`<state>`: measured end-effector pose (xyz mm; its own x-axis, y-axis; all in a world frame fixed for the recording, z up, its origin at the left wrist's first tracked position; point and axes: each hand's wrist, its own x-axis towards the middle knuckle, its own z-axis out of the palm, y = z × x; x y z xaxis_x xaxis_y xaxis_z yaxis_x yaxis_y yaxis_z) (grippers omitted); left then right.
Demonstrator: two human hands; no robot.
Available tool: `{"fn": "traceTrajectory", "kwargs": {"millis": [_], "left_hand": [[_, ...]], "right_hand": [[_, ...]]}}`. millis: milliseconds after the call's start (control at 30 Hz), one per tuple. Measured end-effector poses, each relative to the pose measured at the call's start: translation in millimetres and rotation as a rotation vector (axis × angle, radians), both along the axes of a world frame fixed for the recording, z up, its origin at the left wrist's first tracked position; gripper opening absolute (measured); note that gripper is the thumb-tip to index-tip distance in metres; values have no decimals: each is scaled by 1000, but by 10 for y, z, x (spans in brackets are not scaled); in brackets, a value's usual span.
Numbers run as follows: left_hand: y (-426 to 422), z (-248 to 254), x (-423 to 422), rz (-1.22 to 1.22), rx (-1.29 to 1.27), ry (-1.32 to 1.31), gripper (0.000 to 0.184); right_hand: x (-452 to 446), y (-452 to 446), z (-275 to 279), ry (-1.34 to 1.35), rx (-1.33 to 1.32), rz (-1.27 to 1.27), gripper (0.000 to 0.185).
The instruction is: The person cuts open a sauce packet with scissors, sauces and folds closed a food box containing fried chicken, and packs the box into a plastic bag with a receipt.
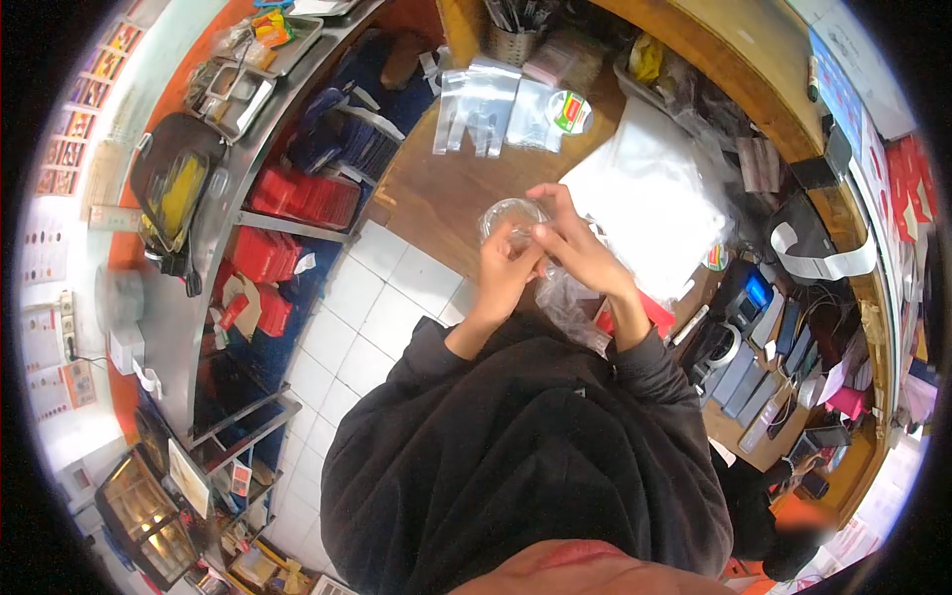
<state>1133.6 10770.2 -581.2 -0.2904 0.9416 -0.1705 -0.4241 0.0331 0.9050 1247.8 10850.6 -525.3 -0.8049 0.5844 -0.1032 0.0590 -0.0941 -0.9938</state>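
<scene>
Both hands meet in front of the body, over the near edge of the wooden counter (426, 188). A clear round plastic piece (511, 212), perhaps a lid or cup, shows just beyond the fingertips. My left hand (508, 266) is closed, its fingertips pinched at the near side of that piece. My right hand (585, 248) reaches in from the right, thumb and fingers bent toward the other hand; what its fingertips hold is too small to tell. Crumpled clear plastic (570, 302) lies just below the hands. A large stack of white sheets (650, 188) is right beside them.
Clear plastic bags (478, 104) and a round labelled item (571, 112) lie at the counter's back. A card terminal (746, 296) and a row of devices (744, 382) stand at right. Red boxes (305, 195) fill shelves at left, beside a metal counter (213, 288).
</scene>
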Motion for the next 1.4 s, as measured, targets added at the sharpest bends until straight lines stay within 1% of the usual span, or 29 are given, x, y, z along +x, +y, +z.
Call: {"fn": "traceTrajectory", "kwargs": {"millis": [67, 100, 167, 267, 300, 367, 433, 467, 500, 567, 667, 700, 767, 800, 867, 900, 967, 1000, 1033, 1067, 1133, 1233, 1300, 1367, 1400], "left_hand": [[-3, 10, 47, 115, 59, -60, 12], [0, 54, 59, 153, 79, -72, 8], [-1, 132, 46, 138, 91, -6, 5], [14, 170, -5, 82, 121, 124, 7], [29, 218, -12, 81, 115, 146, 8], [40, 341, 0, 150, 44, 105, 12], [-20, 352, 69, 247, 132, 384, 11], [-29, 357, 88, 239, 192, 525, 8], [-38, 362, 106, 241, 254, 663, 7], [-78, 373, 58, 123, 401, 941, 15], [-144, 472, -43, -42, 396, 1016, 26], [-156, 580, -73, -87, 362, 1015, 25], [-148, 623, -110, -94, 332, 1027, 23], [-120, 585, -133, -58, 335, 1040, 21], [-112, 590, -131, -21, 261, 1053, 19], [-113, 615, -105, -18, 186, 1053, 19], [-94, 699, -60, 9, 117, 1019, 19], [-54, 747, -43, 35, 126, 984, 19], [-30, 739, -48, 32, 138, 995, 20], [-6, 730, -54, 29, 150, 1005, 20], [17, 581, -103, -39, 185, 1118, 19], [27, 509, -87, -101, 163, 1000, 18], [-1, 545, -97, -150, 128, 972, 19], [29, 485, -208, -287, 53, 799, 18], [40, 410, -264, -318, 65, 736, 18]], "right_hand": [[-10, -101, -132, 134, 117, -142, 32], [-4, -131, -171, 100, 156, -146, 26], [14, -163, -237, 33, 235, -154, 17], [58, -154, -311, 65, 231, -298, 16], [44, -176, -290, 139, 153, -373, 17], [-16, -249, -226, 287, -8, -522, 20], [-27, -230, -343, 308, -289, -477, 23], [-40, -201, -356, 317, -427, -451, 24], [-42, -160, -354, 259, -342, -457, 24], [-55, -91, -326, 141, -179, -469, 23], [44, 6, -295, 162, -340, -414, 24], [65, 15, -303, 177, -349, -380, 23], [88, 6, -256, 218, -351, -324, 23], [96, -13, -241, 239, -355, -296, 24], [98, -62, -272, 238, -117, -327, 22], [95, -94, -276, 236, 2, -341, 21], [137, -250, -178, 117, 431, -424, 13], [160, -339, -125, 55, 650, -458, 9], [169, -430, -148, 45, 745, -430, 7], [176, -483, -232, 52, 745, -442, 9], [197, -545, -420, 67, 748, -474, 12], [254, -532, -430, 42, 755, -461, 18], [290, -506, -485, 45, 747, -451, 21], [325, -486, -510, 45, 740, -442, 21], [339, -485, -513, 45, 734, -434, 21]]}}
